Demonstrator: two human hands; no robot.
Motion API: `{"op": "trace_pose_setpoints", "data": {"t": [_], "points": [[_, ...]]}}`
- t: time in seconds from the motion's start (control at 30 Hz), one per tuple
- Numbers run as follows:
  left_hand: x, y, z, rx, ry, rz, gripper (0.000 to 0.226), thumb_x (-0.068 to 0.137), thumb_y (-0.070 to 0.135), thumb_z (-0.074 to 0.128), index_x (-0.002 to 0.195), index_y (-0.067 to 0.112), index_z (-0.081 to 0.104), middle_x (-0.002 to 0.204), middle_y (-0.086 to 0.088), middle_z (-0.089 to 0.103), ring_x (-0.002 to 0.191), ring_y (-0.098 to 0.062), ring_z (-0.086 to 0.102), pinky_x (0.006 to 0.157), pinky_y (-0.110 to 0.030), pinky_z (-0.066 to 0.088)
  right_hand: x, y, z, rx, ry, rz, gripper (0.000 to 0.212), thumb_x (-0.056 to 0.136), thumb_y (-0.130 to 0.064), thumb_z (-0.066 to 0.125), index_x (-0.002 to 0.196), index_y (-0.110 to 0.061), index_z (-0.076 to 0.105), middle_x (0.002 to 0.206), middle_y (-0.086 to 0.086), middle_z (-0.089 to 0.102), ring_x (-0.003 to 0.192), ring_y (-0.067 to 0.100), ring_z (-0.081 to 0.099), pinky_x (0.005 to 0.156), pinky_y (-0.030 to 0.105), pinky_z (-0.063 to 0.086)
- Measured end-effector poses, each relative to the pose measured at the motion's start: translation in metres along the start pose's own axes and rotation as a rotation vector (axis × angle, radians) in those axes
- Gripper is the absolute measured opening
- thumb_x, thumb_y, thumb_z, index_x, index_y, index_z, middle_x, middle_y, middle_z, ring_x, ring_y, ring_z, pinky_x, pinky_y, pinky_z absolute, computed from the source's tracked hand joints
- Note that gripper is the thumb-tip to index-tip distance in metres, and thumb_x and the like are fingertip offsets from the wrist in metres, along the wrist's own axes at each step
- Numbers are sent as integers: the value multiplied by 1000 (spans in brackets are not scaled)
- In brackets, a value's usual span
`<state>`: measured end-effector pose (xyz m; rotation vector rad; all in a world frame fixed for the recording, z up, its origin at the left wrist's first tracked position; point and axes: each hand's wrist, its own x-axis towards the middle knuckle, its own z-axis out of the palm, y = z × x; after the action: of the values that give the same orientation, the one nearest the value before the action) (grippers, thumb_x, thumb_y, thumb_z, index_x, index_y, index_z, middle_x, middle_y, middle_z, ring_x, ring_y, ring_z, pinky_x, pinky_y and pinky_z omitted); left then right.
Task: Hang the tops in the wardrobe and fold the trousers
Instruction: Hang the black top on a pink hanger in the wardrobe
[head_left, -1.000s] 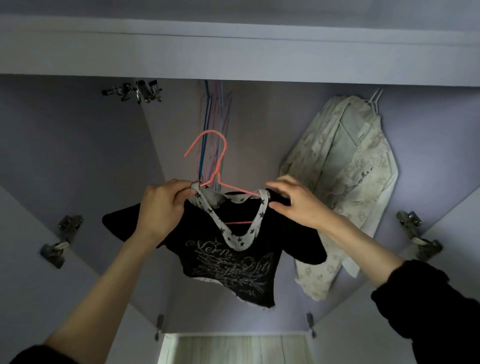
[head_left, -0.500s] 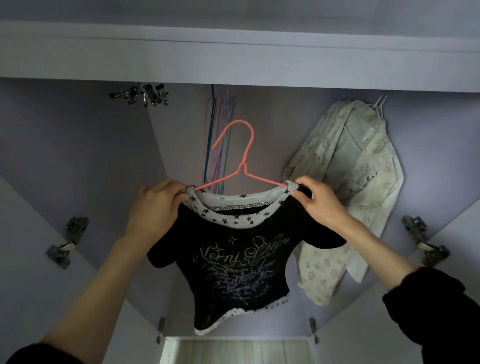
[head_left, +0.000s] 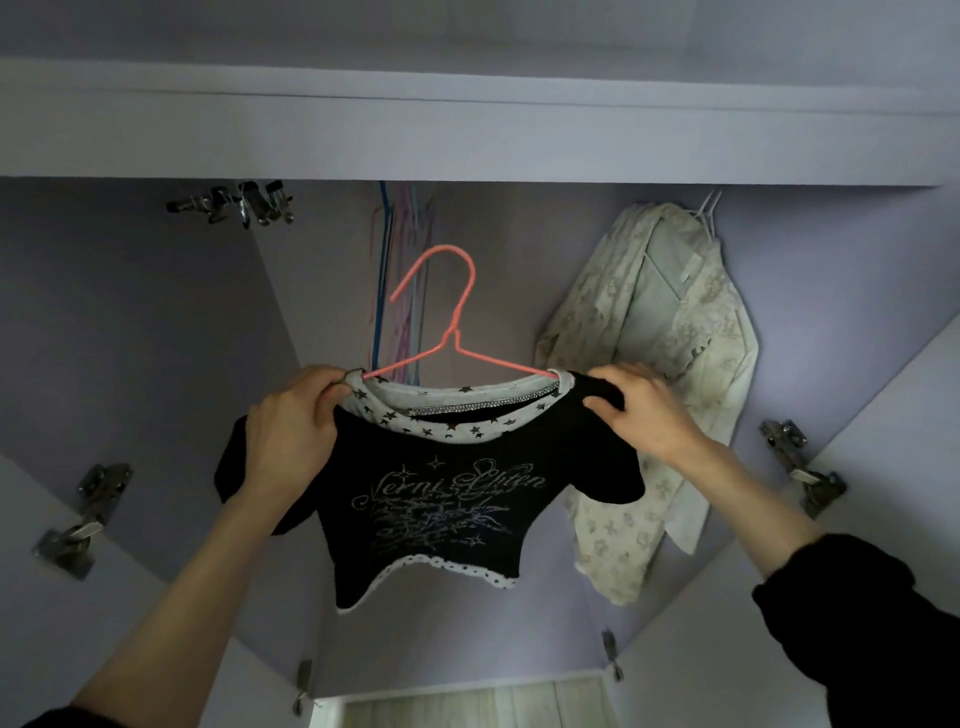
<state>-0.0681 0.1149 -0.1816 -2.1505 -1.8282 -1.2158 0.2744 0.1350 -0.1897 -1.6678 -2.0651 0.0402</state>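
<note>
A black top (head_left: 441, 499) with a white star-print collar and a silver script print hangs on a pink wire hanger (head_left: 447, 317), held up inside the open wardrobe. My left hand (head_left: 293, 423) grips the left shoulder at the collar. On the other side, my right hand (head_left: 641, 410) pinches the black fabric of the right shoulder. The hanger's hook points up, below the wardrobe's top edge and free of any rail.
A pale floral top (head_left: 660, 374) hangs on a white hanger at the right. Several spare coloured hangers (head_left: 400, 270) hang at the back centre. Metal clips (head_left: 234, 202) sit upper left. Both doors stand open, with hinges (head_left: 78, 525) left and right (head_left: 800, 467).
The top has been spread out flat on the hanger and both shoulders pulled over the hanger's ends. My right hand has shifted from the collar onto the black shoulder fabric. The view has tilted slightly.
</note>
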Motion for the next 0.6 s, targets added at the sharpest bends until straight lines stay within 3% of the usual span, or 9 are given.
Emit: {"op": "trace_pose_setpoints", "data": {"t": [0.1, 0.33, 0.43, 0.6], "points": [[-1, 2, 8, -27, -27, -18, 13, 90, 4, 56, 95, 4, 68, 94, -9, 70, 75, -33, 64, 64, -27, 37, 0, -10, -1, 27, 16, -83, 27, 87, -20, 66, 108, -3, 65, 103, 9, 64, 99, 30, 58, 83, 37, 44], [-10, 12, 42, -196, -245, -79, 11, 89, 4, 58, 96, 0, 67, 92, -14, 68, 85, -30, 63, 65, -14, 30, -24, 8, 7, 132, -42, 86, 17, 92, -9, 57, 107, -2, 60, 103, 11, 60, 98, 28, 58, 82, 33, 42], [-10, 24, 61, -197, -364, -69, 21, 91, 7, 58, 110, 5, 66, 107, -12, 67, 100, -27, 62, 76, -9, 31, -35, 26, 2, 136, -38, 208, 15, 92, -9, 56, 104, -3, 61, 103, 12, 62, 96, 29, 58, 80, 34, 43], [-8, 50, 78, -198, -558, 73, 39, 92, 5, 54, 131, 7, 53, 128, -13, 56, 120, -25, 51, 97, -14, 29, -46, 49, -17, -21, 22, 348, 20, 93, -14, 54, 110, -7, 63, 109, 14, 64, 100, 34, 60, 79, 38, 44]]}}
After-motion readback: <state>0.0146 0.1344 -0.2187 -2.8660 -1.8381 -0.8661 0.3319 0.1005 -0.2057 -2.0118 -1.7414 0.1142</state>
